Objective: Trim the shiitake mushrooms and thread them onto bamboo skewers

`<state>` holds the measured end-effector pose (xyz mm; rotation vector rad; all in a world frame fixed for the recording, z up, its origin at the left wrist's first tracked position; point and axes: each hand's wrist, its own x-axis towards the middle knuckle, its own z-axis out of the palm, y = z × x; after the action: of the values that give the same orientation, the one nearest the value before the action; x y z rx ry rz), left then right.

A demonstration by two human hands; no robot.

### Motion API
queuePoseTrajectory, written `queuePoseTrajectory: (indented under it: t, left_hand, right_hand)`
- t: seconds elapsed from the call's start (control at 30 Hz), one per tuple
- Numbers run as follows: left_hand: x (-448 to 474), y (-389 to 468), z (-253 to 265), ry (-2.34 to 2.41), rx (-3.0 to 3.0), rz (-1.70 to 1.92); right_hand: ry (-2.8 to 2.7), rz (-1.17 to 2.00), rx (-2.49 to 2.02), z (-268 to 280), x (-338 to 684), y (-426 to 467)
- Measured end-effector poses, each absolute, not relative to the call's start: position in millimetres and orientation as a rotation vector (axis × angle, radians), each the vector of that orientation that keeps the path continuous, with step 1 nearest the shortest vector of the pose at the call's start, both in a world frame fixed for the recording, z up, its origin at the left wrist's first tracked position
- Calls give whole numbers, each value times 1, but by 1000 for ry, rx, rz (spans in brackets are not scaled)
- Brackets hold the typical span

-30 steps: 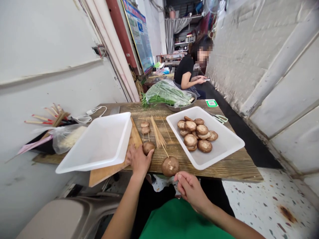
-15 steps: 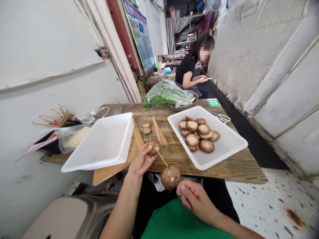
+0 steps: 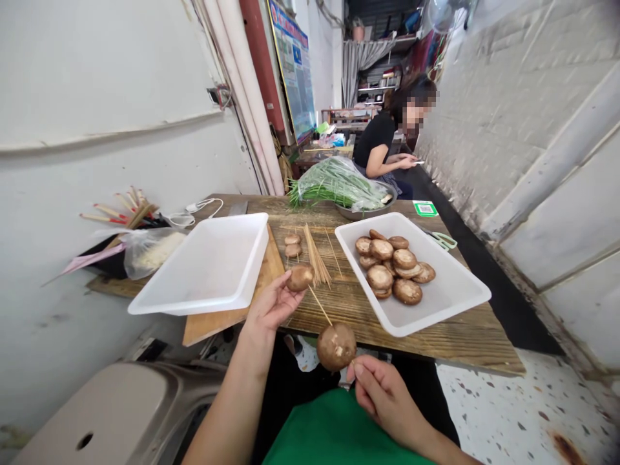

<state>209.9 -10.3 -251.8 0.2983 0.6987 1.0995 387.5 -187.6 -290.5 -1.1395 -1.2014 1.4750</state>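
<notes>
My left hand (image 3: 276, 301) is closed around a brown mushroom (image 3: 300, 277) above the table's near edge. Pinched in my right hand (image 3: 380, 387) is the end of a wooden skewer (image 3: 320, 305), which carries a second brown mushroom (image 3: 336, 347) close to my fingers. The skewer's far end reaches the mushroom in my left hand; whether it has pierced it I cannot tell. Beyond my left hand lie small skewered mushrooms (image 3: 292, 245) and a bundle of loose skewers (image 3: 316, 258). To the right, a white tray (image 3: 450, 297) holds several mushrooms (image 3: 380, 278), mostly gills up.
A white tray (image 3: 203, 265) rests on a wooden board (image 3: 271, 265) at the left. Green-handled scissors (image 3: 443, 241) lie beyond the right tray. At the back, bagged green stalks (image 3: 339, 183) sit in a metal bowl (image 3: 361, 213). Another person (image 3: 380, 148) sits behind, holding a phone.
The whole view has shifted slightly, moving the scene to the right. The mushroom in my left hand has tipped, showing more of its side. Both hands keep their hold.
</notes>
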Motion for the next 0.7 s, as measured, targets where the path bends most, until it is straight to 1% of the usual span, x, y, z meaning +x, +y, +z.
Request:
queuePoseTrajectory:
  t: [0.7]
  left_hand:
    - [211,-15,-253,722,332,1114]
  right_hand:
    - [-1175,1504,-1144,-292,387,-188]
